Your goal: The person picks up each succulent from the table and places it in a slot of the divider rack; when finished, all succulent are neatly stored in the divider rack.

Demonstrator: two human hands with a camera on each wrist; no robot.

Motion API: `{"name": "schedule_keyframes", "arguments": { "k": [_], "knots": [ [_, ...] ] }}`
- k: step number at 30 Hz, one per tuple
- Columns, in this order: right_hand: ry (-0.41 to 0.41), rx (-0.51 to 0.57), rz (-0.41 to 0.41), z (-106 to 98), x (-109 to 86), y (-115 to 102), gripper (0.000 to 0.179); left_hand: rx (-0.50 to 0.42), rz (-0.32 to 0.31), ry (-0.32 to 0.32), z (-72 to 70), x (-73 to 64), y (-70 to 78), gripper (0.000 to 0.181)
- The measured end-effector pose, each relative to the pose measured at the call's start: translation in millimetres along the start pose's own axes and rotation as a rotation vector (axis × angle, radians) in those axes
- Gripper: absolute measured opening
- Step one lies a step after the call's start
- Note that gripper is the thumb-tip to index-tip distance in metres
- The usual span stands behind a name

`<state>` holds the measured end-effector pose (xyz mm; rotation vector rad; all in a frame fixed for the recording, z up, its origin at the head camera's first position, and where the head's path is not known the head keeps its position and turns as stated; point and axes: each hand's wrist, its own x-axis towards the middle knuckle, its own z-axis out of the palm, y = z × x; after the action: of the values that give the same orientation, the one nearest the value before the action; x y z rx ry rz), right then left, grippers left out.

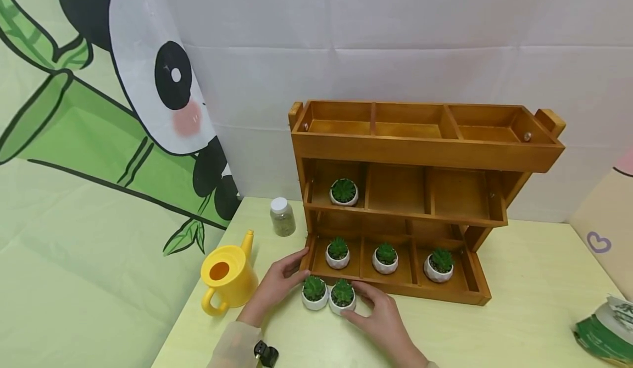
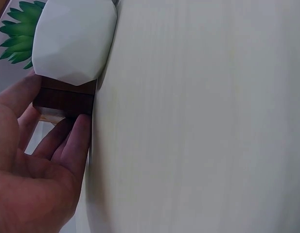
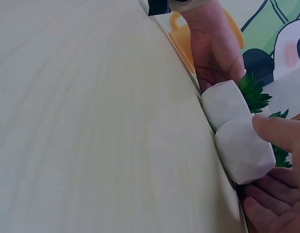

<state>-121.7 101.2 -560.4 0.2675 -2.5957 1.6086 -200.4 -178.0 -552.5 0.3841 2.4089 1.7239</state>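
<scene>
On the table before a wooden tiered shelf (image 1: 420, 151) stand two small artificial succulents in faceted white pots, side by side: a left potted succulent (image 1: 314, 293) and a right potted succulent (image 1: 342, 296). My right hand (image 1: 383, 318) holds the right one, thumb on the near side and fingers round behind. Beside the left pot, my left hand (image 1: 279, 283) has relaxed fingers at the shelf's front left corner, its thumb close to the pot rim. In the left wrist view, the left hand (image 2: 38, 160) is spread around that dark corner, beneath a white pot (image 2: 74, 41).
Three potted succulents fill the bottom tier, one per compartment, including the middle one (image 1: 385, 258). Another succulent (image 1: 343, 192) sits in the middle tier's left compartment. A yellow watering can (image 1: 232, 283) and lidded jar (image 1: 283, 218) stand left; a green-white bag (image 1: 605, 332) lies right.
</scene>
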Motion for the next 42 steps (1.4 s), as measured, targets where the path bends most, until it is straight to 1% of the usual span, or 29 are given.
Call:
{"name": "schedule_keyframes", "arguments": {
  "k": [8, 15, 19, 23, 26, 34, 39, 42],
  "knots": [
    [-0.007, -0.032, -0.027, 7, 1.8, 1, 0.068, 0.003, 0.006, -0.003, 0.0, 0.1, -0.3, 0.057],
    [-0.02, -0.053, -0.007, 9, 3.4, -1, 0.069, -0.009, 0.009, 0.0, -0.6, -0.6, -0.1, 0.057],
    [-0.01, -0.072, -0.007, 11, 3.2, -2, 0.069, -0.006, 0.011, 0.001, -0.7, -1.1, -0.2, 0.057],
    [-0.012, -0.067, 0.011, 11, 3.2, -2, 0.068, -0.008, 0.009, 0.004, -0.6, -1.0, 0.2, 0.057],
    [-0.015, -0.048, 0.025, 11, 3.7, -1, 0.067, -0.01, 0.004, 0.004, -0.6, -0.6, 0.4, 0.057],
    [-0.018, -0.013, -0.008, 10, 4.4, 2, 0.067, -0.015, 0.006, -0.003, -1.0, 0.3, 0.3, 0.057],
    [-0.044, 0.029, -0.011, 9, 4.9, 2, 0.067, -0.015, 0.007, -0.003, -1.0, 0.3, -0.7, 0.057],
    [-0.067, 0.079, 0.001, 9, 4.9, 2, 0.067, -0.015, 0.006, -0.002, -0.9, 0.5, -1.1, 0.057]
  ]
}}
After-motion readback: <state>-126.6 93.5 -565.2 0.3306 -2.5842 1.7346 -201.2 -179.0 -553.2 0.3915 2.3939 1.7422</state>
